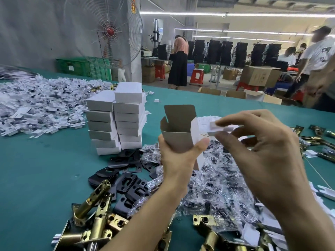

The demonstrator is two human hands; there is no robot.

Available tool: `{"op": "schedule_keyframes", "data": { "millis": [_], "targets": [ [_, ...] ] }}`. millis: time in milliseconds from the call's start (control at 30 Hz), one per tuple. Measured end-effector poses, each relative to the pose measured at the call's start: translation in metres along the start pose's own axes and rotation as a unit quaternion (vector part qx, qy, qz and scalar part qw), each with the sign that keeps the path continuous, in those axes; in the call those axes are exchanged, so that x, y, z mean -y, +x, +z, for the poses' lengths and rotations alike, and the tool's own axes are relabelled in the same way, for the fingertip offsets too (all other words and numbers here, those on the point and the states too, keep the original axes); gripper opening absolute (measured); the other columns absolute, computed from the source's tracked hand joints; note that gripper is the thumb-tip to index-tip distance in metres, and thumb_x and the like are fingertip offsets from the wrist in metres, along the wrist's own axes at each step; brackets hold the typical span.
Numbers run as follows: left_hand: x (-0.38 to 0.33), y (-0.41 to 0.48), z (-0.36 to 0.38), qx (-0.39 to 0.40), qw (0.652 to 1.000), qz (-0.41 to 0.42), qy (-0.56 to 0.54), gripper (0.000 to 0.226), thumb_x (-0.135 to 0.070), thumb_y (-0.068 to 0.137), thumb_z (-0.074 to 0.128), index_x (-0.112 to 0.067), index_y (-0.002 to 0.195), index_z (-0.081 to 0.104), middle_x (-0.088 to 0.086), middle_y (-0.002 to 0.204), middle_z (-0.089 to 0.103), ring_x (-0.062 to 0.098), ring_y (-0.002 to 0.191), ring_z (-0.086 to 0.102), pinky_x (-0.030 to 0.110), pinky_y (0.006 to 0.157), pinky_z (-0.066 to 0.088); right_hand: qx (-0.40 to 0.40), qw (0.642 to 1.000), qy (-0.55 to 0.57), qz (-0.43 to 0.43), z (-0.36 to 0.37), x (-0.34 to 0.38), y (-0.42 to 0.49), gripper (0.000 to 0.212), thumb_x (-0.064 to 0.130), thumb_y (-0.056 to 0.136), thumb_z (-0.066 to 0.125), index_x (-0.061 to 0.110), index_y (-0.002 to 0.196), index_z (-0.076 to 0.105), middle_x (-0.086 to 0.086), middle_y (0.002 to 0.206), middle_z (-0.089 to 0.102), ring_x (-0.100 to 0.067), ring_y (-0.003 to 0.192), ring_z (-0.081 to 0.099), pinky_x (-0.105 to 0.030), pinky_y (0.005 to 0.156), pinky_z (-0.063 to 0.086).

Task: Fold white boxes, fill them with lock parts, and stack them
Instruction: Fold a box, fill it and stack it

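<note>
- Plenty is done: two columns of shut white boxes (116, 122) stand side by side on the green table (36, 178), just behind the work.
- One more is under way. The left hand (178, 154) grips an open box (178, 131) upright around its lower half, thumb on the near corner, top flap standing up.
- The right hand (268, 147) pinches a small white piece (222, 127) between thumb and fingertips, just beside the box mouth and not yet inside.
- I can't see whether anything sits in the box; only bare brown walls show.
- By my read it needs filling, closing and stacking.
- Lots left: brass latch bolts (94, 201), black plates (130, 185) and bagged parts (217, 178) lie loose in front, with white pieces (36, 105) heaped far left.
</note>
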State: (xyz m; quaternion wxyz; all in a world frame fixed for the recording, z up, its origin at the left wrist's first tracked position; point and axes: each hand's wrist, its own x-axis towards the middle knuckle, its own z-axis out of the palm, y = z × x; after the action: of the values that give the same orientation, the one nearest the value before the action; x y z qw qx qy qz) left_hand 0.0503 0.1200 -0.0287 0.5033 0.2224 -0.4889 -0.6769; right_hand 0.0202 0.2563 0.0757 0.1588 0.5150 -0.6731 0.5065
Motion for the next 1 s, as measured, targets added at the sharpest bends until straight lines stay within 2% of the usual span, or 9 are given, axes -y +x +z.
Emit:
{"op": "schedule_keyframes", "data": {
  "millis": [133,300,400,533,633,700,800,867,1000],
  "targets": [
    [0.000,-0.007,0.000,-0.024,0.994,0.067,0.086,0.084,-0.050,0.043,0.092,-0.046,0.113,0.047,-0.003,0.105,0.069,0.016,0.087,0.068,0.031,0.067,0.057,-0.018,1.000,-0.012,-0.014,0.003,0.000,0.000,0.031,0.019,0.077,0.081,0.025,0.100,0.062,0.017,0.089,0.064,-0.004,0.078,0.062,-0.019,0.062,0.048],
    [0.002,-0.010,0.001,-0.041,0.973,0.149,0.173,0.082,-0.047,0.048,0.090,-0.047,0.115,0.043,-0.002,0.117,0.063,0.025,0.108,0.063,0.044,0.083,0.058,0.009,0.990,-0.115,-0.077,0.010,-0.001,0.002,0.035,0.013,0.074,0.083,0.020,0.099,0.059,0.009,0.087,0.062,-0.010,0.075,0.054,-0.026,0.066,0.043],
    [0.003,-0.010,0.001,-0.052,0.964,0.154,0.211,0.083,-0.053,0.047,0.087,-0.048,0.115,0.040,-0.009,0.116,0.060,0.027,0.110,0.060,0.047,0.085,0.055,0.067,0.981,-0.178,-0.047,0.012,0.000,0.016,0.030,0.011,0.078,0.080,0.015,0.102,0.063,0.002,0.090,0.065,-0.020,0.081,0.058,-0.038,0.070,0.047],
    [0.001,-0.010,-0.001,-0.073,0.954,0.151,0.249,0.087,-0.058,0.044,0.078,-0.036,0.121,0.043,-0.008,0.116,0.053,0.025,0.110,0.053,0.047,0.087,0.052,0.179,0.946,-0.270,-0.018,0.015,0.012,0.036,0.017,0.007,0.083,0.069,0.017,0.097,0.069,-0.006,0.091,0.063,-0.030,0.083,0.061,-0.045,0.074,0.052],
    [0.001,-0.011,-0.001,-0.076,0.946,0.148,0.278,0.083,-0.061,0.043,0.067,-0.037,0.118,0.041,-0.010,0.113,0.049,0.015,0.108,0.044,0.042,0.087,0.049,0.265,0.909,-0.322,-0.005,0.017,0.024,0.045,0.017,0.003,0.083,0.062,0.018,0.092,0.065,-0.006,0.086,0.051,-0.028,0.070,0.053,-0.039,0.064,0.050],
    [0.001,-0.013,-0.001,-0.066,0.940,0.157,0.296,0.080,-0.062,0.045,0.061,-0.035,0.118,0.042,-0.010,0.111,0.048,0.011,0.104,0.038,0.032,0.083,0.044,0.301,0.894,-0.332,0.005,0.017,0.030,0.048,0.018,0.002,0.084,0.055,0.020,0.083,0.056,-0.003,0.080,0.038,-0.019,0.059,0.039,-0.034,0.051,0.036],
    [0.002,-0.013,-0.001,-0.059,0.937,0.157,0.307,0.078,-0.060,0.046,0.057,-0.036,0.118,0.043,-0.010,0.109,0.045,0.011,0.102,0.037,0.016,0.074,0.035,0.335,0.870,-0.361,0.013,0.020,0.028,0.049,0.026,0.003,0.085,0.050,0.018,0.072,0.034,-0.001,0.077,0.031,-0.016,0.057,0.031,-0.029,0.045,0.022],
    [0.002,-0.012,-0.002,-0.057,0.937,0.145,0.312,0.075,-0.058,0.045,0.054,-0.039,0.117,0.042,-0.012,0.108,0.043,0.011,0.101,0.035,0.016,0.070,0.034,0.347,0.860,-0.375,0.005,0.026,0.019,0.047,0.030,0.002,0.086,0.049,0.017,0.071,0.028,-0.001,0.076,0.030,-0.018,0.058,0.035,-0.030,0.047,0.024],
    [0.000,-0.012,0.000,-0.048,0.939,0.105,0.324,0.076,-0.060,0.041,0.049,-0.041,0.114,0.041,-0.016,0.106,0.042,0.009,0.102,0.034,0.016,0.066,0.033,0.362,0.865,-0.347,0.015,0.030,0.004,0.043,0.014,0.020,0.093,0.054,0.021,0.091,0.039,0.005,0.081,0.035,-0.026,0.082,0.047,-0.036,0.058,0.035]
  ]
}}
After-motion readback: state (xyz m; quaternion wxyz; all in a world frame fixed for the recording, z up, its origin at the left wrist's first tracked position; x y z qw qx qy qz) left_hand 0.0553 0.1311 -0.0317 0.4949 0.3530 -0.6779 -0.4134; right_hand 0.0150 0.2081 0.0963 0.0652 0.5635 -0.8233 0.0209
